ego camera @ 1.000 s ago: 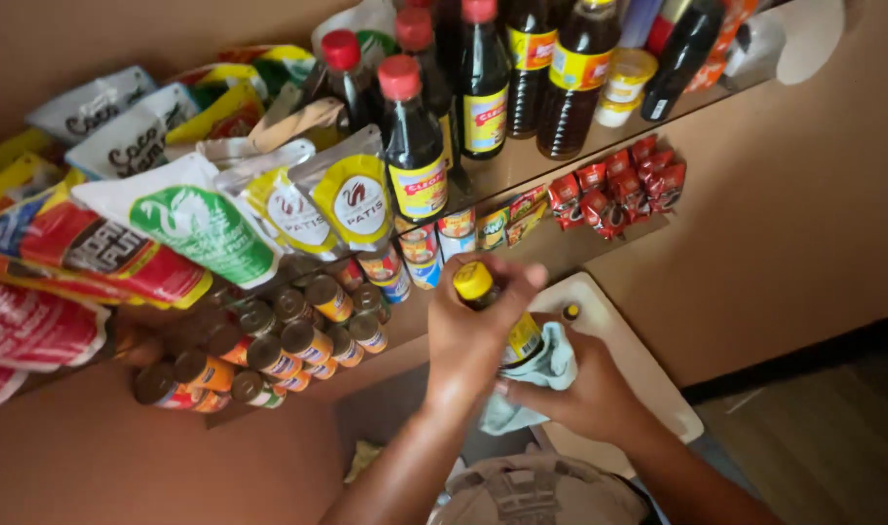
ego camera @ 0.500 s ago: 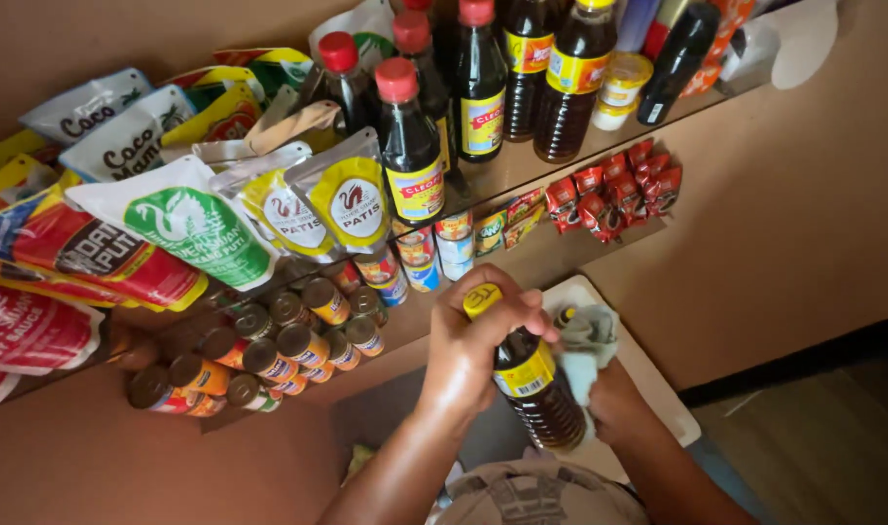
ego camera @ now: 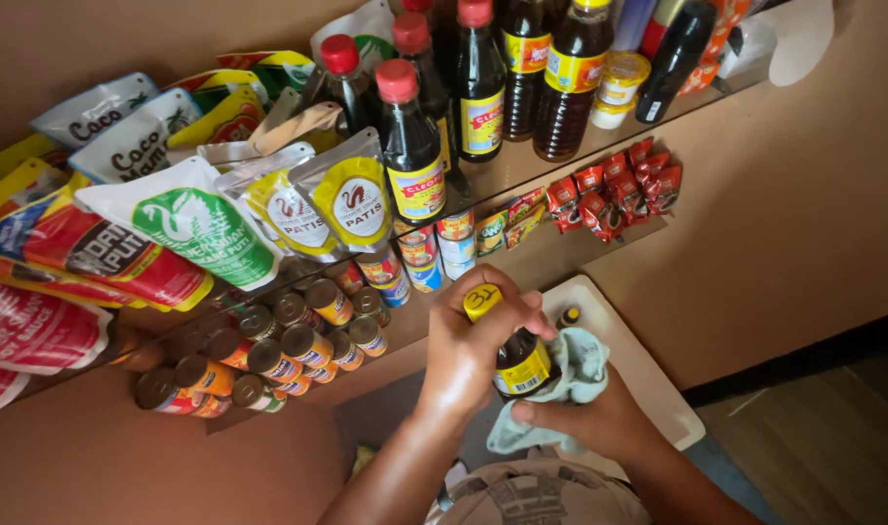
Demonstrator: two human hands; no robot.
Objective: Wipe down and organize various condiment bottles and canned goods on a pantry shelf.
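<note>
Your left hand [ego camera: 473, 345] is clenched around the neck and shoulder of the dark sauce bottle [ego camera: 520, 365], just under its yellow cap [ego camera: 482, 299], and your right hand [ego camera: 590, 418] is closed on the pale green cloth [ego camera: 572, 374], pressing it against the bottle's lower body from the right. The bottle sits tilted between your hands, out in front of the lower shelf [ego camera: 522, 267] and over the white tray [ego camera: 648, 369].

The step looks like wiping the bottle down. To do it well, keep the left grip firm on the neck, since glass-smooth sides and a cloth give little hold, and let the cloth hand do the moving. Turn the bottle with the left hand so the cloth passes all the way round, the yellow label included. Wipe the base too; from here it is hidden by the cloth. Ease the pressure over the label so its edge does not lift.

Keep the bottle over the tray, so a slip ends there and not on the floor. Mind the small dark bottle [ego camera: 568, 317] standing on the tray just behind the cloth, and the row of cans [ego camera: 308, 340] to the left of your left hand; an elbow swing could tip either.
</note>
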